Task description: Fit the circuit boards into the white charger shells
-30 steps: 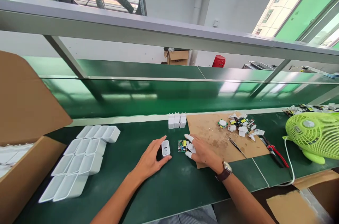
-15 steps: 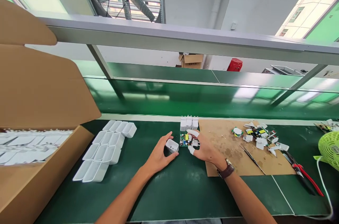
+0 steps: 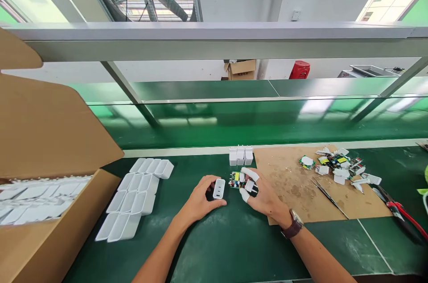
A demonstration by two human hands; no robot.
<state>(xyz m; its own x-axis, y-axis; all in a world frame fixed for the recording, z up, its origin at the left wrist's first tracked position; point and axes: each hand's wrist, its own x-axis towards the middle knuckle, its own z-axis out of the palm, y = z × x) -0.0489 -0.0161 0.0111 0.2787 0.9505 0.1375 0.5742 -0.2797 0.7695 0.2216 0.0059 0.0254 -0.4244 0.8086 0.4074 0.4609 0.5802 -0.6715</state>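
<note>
My left hand (image 3: 200, 197) is closed round a small white charger shell (image 3: 218, 188) that stands on the green bench, its port face toward me. Just to its right, my right hand (image 3: 262, 194), with white finger cots on thumb and forefinger, pinches a small white plug piece (image 3: 249, 186). That piece sits against a green circuit board (image 3: 236, 179) with a yellow part, lying between the two hands. Three white plug caps (image 3: 240, 156) stand in a row just behind the board.
Rows of empty white shells (image 3: 135, 194) lie at left beside an open cardboard box (image 3: 40, 171) of more. A cardboard mat (image 3: 301, 185) at right carries several boards and white parts (image 3: 337, 165), tweezers (image 3: 329, 198) and red-handled cutters (image 3: 403, 214). A conveyor (image 3: 234, 118) runs behind.
The left hand has turned the white shell upright so its port face shows. The right hand has closed on the white plug piece at the board. The view has shifted slightly.
</note>
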